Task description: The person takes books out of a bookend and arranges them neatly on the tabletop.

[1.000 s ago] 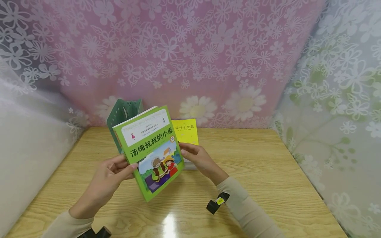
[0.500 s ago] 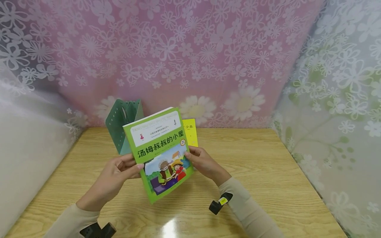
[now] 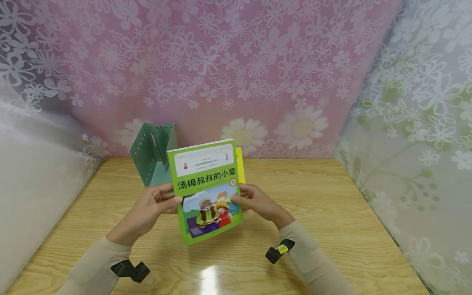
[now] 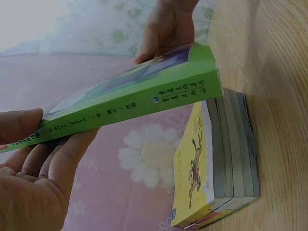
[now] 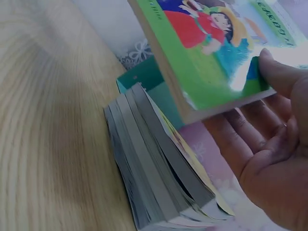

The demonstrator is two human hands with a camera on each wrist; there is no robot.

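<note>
A green paperback book [image 3: 206, 184] with an illustrated cover is held up above the table, cover toward the head camera. My left hand [image 3: 149, 209] grips its left edge, thumb on the cover and fingers behind. On the opposite edge my right hand [image 3: 263, 205] pinches it the same way. In the left wrist view the green spine of the book [image 4: 130, 103] shows, with the left thumb on the cover side. The right wrist view has the right hand [image 5: 274, 144] holding the page edge side, its thumb pressing the glossy cover.
Behind the held book stands a stack of books [image 5: 154, 163], the top one with a yellow cover [image 4: 190, 168]. A green perforated bookend [image 3: 144, 153] stands at the back left of the wooden table [image 3: 313, 229]. Floral curtains [image 3: 236, 73] hang behind and at both sides.
Both hands have carried the green book to the right and turned it more upright. The right thumb has come onto the cover, and more of the green bookend shows.
</note>
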